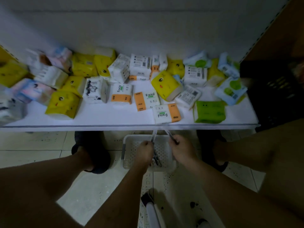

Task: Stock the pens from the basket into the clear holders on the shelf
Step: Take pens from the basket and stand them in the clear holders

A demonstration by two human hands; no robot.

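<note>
Your left hand (144, 151) and right hand (181, 149) each grip what seems a slim clear pen (154, 135), lifted from the white perforated plastic basket (130, 146) for stocking.

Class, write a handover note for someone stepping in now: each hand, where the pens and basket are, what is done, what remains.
Left hand grips one pen; right hand grips a second pen, both above the basket on the floor.
A few pens lie in the basket.
The shelf shows only tissue packs; no clear holders in view.
Nothing visibly stocked; held and basket pens remain.
</note>
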